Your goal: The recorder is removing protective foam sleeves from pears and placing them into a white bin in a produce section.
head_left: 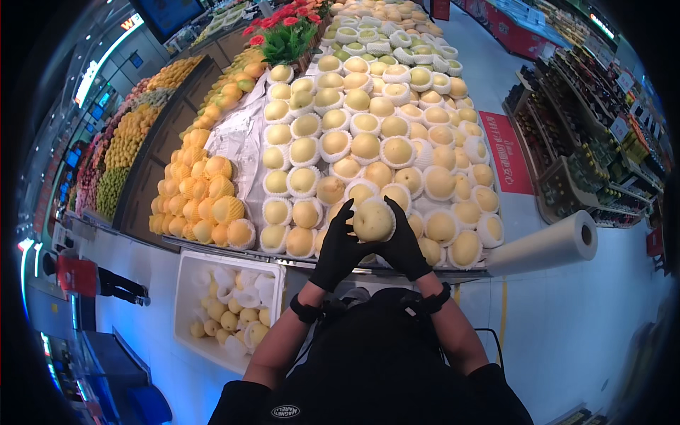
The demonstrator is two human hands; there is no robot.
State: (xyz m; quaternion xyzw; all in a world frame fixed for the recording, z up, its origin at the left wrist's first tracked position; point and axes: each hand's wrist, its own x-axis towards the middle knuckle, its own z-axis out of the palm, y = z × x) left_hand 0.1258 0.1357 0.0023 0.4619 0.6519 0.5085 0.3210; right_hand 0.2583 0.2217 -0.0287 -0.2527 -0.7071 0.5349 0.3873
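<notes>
Between my two black-gloved hands is a round pale-yellow pear [372,221], held above the front rows of a fruit display. A white foam net [393,226] shows along its right side. My right hand [401,245] wraps that side, fingers pointing away from me. Around the left side curve the fingers of my left hand [341,249], with its thumb passing below the fruit towards the right hand. Under and beyond the hands, netted pears [365,145] lie in close rows on the sloping display. My hands partly hide the nearest ones.
A white foam box [183,297] with loose pears and nets stands front left. Yellow-netted fruit [199,191] is piled at the display's left. A roll of clear plastic bags [542,244] juts from the right corner. A person in red [78,275] is far left.
</notes>
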